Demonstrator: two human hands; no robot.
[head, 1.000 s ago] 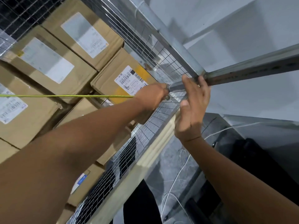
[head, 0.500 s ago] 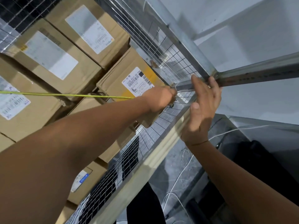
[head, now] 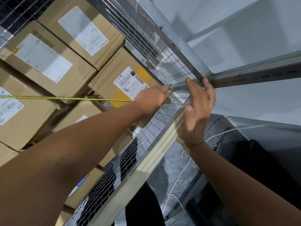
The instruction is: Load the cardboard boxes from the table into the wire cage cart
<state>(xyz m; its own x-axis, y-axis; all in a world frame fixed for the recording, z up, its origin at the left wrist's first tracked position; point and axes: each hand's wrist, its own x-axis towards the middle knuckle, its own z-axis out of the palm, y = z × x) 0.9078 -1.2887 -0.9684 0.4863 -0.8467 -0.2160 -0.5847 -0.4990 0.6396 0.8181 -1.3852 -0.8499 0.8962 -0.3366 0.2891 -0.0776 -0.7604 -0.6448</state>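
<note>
Several brown cardboard boxes (head: 53, 62) with white labels are stacked inside the wire cage cart (head: 146, 43). My left hand (head: 152, 97) reaches into the cage corner and its curled fingers grip a small metal hook or latch at the end of a taut yellow-green cord (head: 65, 98). My right hand (head: 197, 108) is outside the mesh panel, fingers extended up against the corner frame where a slotted metal rail (head: 254, 75) meets it. What the left fingertips hold is partly hidden.
A grey wall fills the upper right. Below lie a dark marbled floor (head: 171, 163), a white cable (head: 175, 185) and a dark object (head: 260, 160) at the right. The cage's pale front frame bar (head: 146, 162) runs diagonally between my arms.
The view has shifted slightly, so both hands and the cage corner appear further right and lower. Both hands keep their places at the corner.
</note>
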